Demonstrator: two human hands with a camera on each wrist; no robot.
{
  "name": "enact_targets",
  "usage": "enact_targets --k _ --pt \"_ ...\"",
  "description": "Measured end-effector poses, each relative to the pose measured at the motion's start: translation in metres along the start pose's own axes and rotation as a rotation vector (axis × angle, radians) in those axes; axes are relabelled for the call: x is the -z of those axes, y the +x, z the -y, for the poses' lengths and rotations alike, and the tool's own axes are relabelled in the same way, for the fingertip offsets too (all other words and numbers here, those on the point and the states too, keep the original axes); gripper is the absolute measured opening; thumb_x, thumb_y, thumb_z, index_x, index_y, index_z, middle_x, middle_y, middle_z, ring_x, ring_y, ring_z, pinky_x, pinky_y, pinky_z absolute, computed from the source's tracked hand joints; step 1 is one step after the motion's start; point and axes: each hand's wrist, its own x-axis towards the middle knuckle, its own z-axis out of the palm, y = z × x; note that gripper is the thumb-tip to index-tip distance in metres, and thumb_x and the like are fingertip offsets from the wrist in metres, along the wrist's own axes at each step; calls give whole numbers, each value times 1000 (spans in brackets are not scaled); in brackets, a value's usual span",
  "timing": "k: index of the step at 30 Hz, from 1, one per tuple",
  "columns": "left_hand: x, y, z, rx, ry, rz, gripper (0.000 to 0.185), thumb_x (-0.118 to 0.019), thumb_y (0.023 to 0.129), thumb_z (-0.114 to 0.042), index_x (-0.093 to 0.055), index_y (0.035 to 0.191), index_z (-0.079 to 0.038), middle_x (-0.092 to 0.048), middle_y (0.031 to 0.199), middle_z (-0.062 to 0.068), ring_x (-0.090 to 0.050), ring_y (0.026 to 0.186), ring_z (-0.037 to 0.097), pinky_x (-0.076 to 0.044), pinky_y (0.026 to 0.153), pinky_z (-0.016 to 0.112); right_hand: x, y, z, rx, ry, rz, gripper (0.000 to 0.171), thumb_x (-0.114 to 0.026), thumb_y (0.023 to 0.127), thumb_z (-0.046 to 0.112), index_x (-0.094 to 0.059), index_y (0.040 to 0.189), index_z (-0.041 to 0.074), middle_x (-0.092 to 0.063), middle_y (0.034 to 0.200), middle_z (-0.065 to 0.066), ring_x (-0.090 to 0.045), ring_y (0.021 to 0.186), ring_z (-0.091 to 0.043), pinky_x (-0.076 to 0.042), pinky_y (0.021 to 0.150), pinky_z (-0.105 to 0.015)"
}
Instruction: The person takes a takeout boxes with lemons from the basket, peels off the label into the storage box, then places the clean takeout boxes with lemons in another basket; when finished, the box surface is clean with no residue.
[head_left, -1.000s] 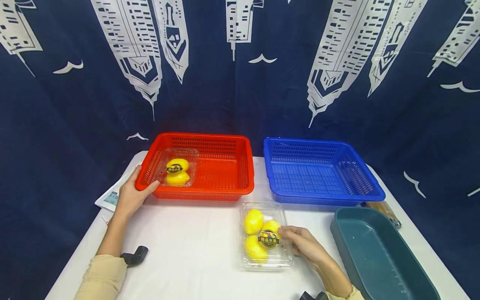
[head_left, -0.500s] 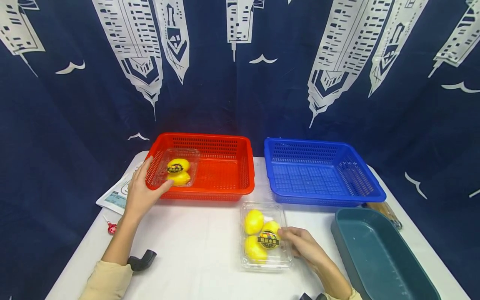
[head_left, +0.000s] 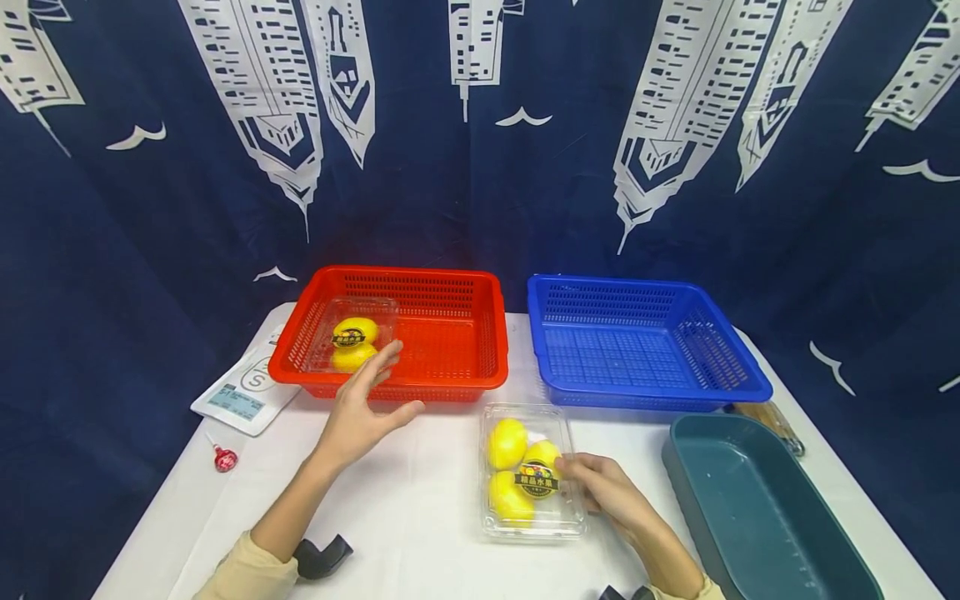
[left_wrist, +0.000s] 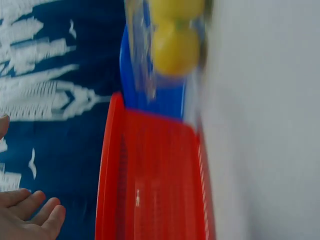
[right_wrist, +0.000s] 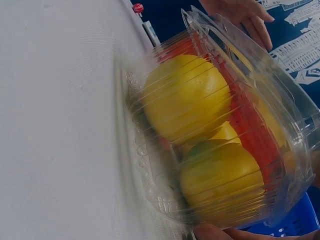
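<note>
A dark blue curtain printed with white towers hangs behind a white bench (head_left: 420,500). At the far left lie a paper card (head_left: 243,392), partly tucked under the basket's corner, and one small red sweet (head_left: 224,457). The red basket (head_left: 450,383) holds one clear box (head_left: 352,342) with two lemons visible through it. The left hand (head_left: 363,412) hovers in front of that basket, fingers (head_left: 378,367) spread apart and straight, holding nothing. To its right, on the bench, one clear lemon box (head_left: 532,471) shows three lemons, a label hiding part of them. The right hand (head_left: 611,492) rests against this box's right side, fingers lightly curled on the lid. Behind stands one blue basket (head_left: 645,342); at the far right a teal tray (head_left: 757,508) is cut off by the edge, and a brown object (head_left: 772,423) behind it is hard to make out.
</note>
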Motion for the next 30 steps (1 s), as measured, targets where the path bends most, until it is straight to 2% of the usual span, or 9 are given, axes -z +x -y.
enact_targets --k 2,8,11,17,20,26,30 --pt "-9 -2 -4 8 -47 50 82 -81 78 -21 -39 149 -17 -47 150 5 -50 133 27 -42 111 45 0 0 0 2 2 4 67 -58 93 36 -45 134 -16 -66 116 -16 -61 95 -15 -56 81 -30" --pt "-38 -11 -15 64 -201 175 80 -78 82 -22 -37 150 -16 -43 152 8 -50 134 31 -44 107 51 0 0 -1 6 4 6 68 -58 94 37 -44 134 -16 -66 118 -17 -63 98 -16 -58 86 -34" --pt "-52 -14 -16 90 -250 189 78 -77 83 -20 -37 149 -12 -44 151 12 -50 132 34 -44 107 47 -1 0 -1 4 6 4 68 -58 93 37 -44 134 -16 -66 118 -17 -64 99 -16 -58 87 -35" --pt "-77 -20 -15 156 -323 169 76 -77 82 -15 -39 148 -5 -46 148 17 -49 131 35 -45 107 42 -2 -1 -1 -4 -3 -8 68 -59 93 37 -45 134 -16 -66 118 -17 -64 99 -17 -58 86 -36" --pt "-88 -23 -11 206 -345 182 79 -76 83 -16 -36 149 -3 -43 150 18 -46 134 39 -44 109 45 -3 -1 -1 -11 -9 -17 68 -59 92 37 -46 133 -15 -66 118 -17 -64 99 -17 -58 85 -35" --pt "-103 -26 0 325 -340 253 90 -77 83 -28 -27 151 0 -36 153 24 -42 136 45 -39 111 52 -2 -1 -1 -8 -9 -28 68 -59 92 37 -46 133 -15 -65 121 -19 -63 102 -19 -57 89 -39" --pt "-109 -28 8 364 -372 279 90 -75 84 -29 -25 152 2 -34 153 27 -40 137 47 -37 111 55 -1 0 -2 4 1 -22 69 -59 93 36 -44 134 -17 -64 122 -21 -64 102 -19 -58 90 -40"
